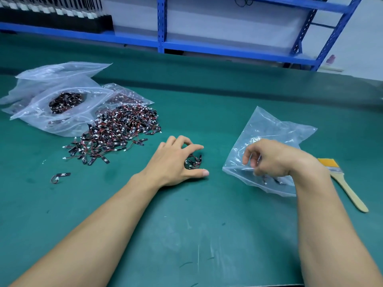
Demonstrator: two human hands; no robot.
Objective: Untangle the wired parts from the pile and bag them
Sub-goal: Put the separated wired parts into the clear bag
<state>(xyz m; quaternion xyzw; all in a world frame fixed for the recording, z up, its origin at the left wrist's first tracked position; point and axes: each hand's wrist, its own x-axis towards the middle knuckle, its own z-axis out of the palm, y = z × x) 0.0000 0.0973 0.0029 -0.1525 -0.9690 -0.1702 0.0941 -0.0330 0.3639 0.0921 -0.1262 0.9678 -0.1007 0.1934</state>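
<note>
A big tangled pile of wired parts, black strips with red-black wires and white plugs, lies left of centre on the green mat. My left hand curls its fingers and thumb round a small bunch of wired parts resting on the mat. To the right lies a clear plastic bag with its mouth toward me. My right hand pinches the bag's near edge with curled fingers. A few bagged parts show through the plastic under that hand.
Several clear zip bags, one holding many parts, lie at the far left behind the pile. One stray part sits alone at the left. A yellow-bristled brush lies right of the bag. A blue shelf rack stands behind the table.
</note>
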